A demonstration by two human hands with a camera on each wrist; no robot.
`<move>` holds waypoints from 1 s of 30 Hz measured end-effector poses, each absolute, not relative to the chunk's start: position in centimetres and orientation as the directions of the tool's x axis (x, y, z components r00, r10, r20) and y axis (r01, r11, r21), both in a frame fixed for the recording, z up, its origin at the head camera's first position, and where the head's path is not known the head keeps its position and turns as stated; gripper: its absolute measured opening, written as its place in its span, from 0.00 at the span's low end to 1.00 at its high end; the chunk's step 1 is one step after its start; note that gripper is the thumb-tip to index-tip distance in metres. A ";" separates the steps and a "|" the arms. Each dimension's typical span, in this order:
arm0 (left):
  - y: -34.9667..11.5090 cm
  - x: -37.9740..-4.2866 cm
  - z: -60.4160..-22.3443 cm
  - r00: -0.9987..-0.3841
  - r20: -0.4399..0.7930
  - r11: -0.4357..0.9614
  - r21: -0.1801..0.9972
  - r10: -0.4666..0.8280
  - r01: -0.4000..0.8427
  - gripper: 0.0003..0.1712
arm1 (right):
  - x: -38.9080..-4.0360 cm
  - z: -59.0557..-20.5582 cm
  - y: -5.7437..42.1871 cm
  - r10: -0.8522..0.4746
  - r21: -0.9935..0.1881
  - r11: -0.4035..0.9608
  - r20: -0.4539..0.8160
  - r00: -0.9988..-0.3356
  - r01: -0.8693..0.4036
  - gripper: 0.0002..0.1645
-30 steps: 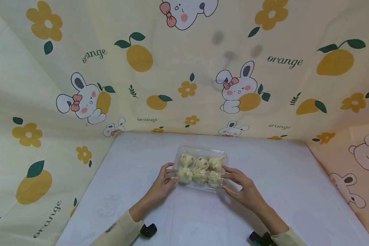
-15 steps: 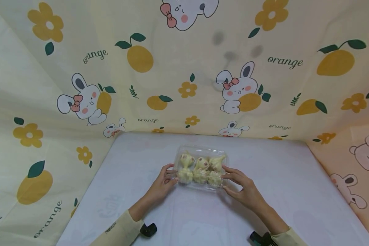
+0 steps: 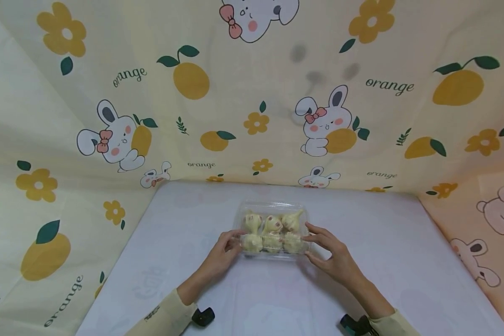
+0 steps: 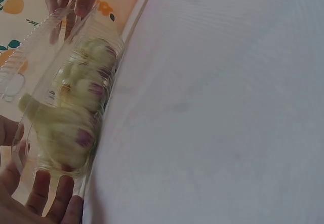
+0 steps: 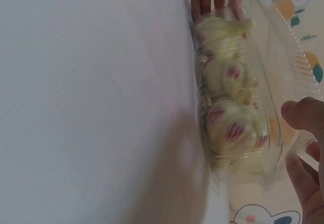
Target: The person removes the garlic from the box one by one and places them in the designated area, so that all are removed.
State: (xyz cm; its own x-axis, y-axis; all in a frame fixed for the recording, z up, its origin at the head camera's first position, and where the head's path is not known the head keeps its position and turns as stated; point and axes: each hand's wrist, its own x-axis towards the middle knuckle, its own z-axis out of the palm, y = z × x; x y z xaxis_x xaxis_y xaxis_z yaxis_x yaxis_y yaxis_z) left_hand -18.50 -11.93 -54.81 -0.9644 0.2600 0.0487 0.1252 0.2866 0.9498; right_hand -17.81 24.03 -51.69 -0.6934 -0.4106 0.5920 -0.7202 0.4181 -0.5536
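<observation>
Head | clear box [image 3: 274,255] less slanted than before | left grip [image 3: 220,255], right grip [image 3: 336,261]: holding it

A table [image 3: 260,298] with a smooth whitish covering carries a clear plastic container [image 3: 273,208], which lies flat on it and holds pale garlic bulbs [image 3: 271,243]. The table's far edge runs straight across, near the container's back side. Its two side edges stand well apart from the container to left and right, spreading wider on the near side. To the container's left and nearer the viewer, a faint greyish mark [image 3: 149,282] shows in the covering; nearer and to its right, a soft shadow [image 3: 329,291] falls across the surface.
</observation>
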 end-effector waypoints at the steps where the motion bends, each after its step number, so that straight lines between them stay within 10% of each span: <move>1: -12.0 -18.5 -54.8 -0.963 0.050 0.288 0.949 0.265 0.128 0.21 | -17.8 -51.7 24.1 -0.410 -0.548 0.418 0.598 -0.689 -0.724 0.32; 30: -13.0 -18.9 -54.6 -0.925 0.077 0.267 0.946 0.372 0.186 0.30 | -19.1 -49.6 24.5 -0.394 -0.496 0.468 0.623 -0.675 -0.731 0.37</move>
State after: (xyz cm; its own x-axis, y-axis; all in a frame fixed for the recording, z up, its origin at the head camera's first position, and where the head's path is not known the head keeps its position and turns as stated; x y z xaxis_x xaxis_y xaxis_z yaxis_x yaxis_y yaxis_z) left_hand -18.92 -12.96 -54.61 -0.9251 0.3717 0.0773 0.1862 0.2668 0.9456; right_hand -19.09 24.48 -49.59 -0.6752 -0.3944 0.6233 -0.7313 0.4683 -0.4959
